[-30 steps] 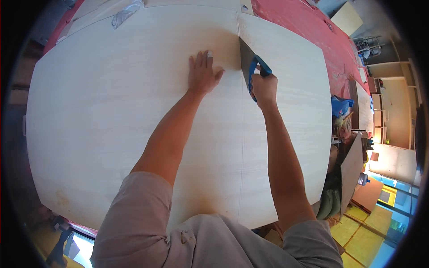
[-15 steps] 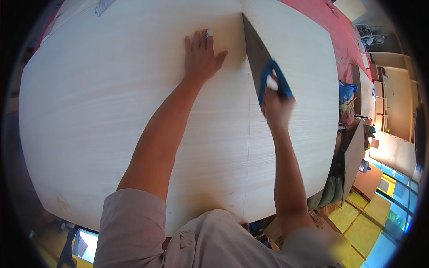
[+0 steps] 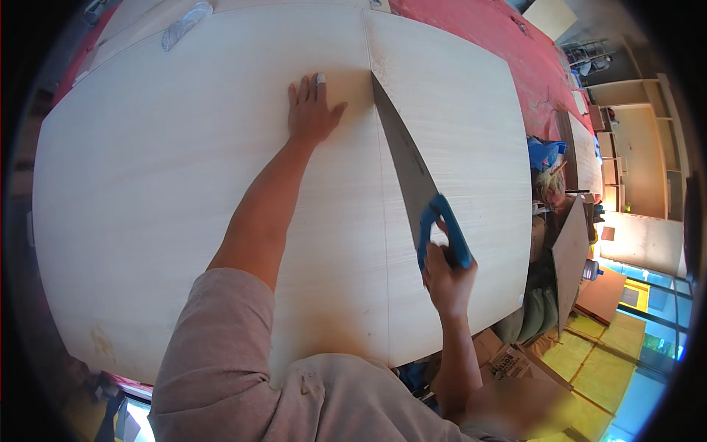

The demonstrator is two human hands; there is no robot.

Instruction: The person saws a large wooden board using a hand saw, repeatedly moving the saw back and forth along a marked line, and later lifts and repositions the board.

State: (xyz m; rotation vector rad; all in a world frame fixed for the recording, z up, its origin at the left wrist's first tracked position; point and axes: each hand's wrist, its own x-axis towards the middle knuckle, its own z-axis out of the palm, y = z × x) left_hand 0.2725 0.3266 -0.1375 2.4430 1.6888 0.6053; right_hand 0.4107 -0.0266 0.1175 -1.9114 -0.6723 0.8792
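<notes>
A large pale wooden board (image 3: pixel 199 169) spreads out in front of me. A thin pencil-like line runs along it from the far side toward my body. My left hand (image 3: pixel 311 114) lies flat on the board left of that line, fingers spread, with a white wrap on one fingertip. My right hand (image 3: pixel 449 283) is closed round the blue handle of a handsaw (image 3: pixel 405 158). The grey blade slants up and left from the handle, its tip at the far part of the line, where a cut with sawdust beside it shows.
Past the board's far right edge lies a red floor (image 3: pixel 479 44). Right of the board are a blue bag (image 3: pixel 546 152), a leaning panel (image 3: pixel 571 254) and a cardboard box (image 3: pixel 508 361). Wooden shelving (image 3: pixel 641 147) stands farther right. A clear plastic piece (image 3: pixel 184 26) lies at the far left.
My right hand has drawn the saw back toward my body, so more of the blade shows. My left hand stays pressed on the board. The whole view has shifted slightly.
</notes>
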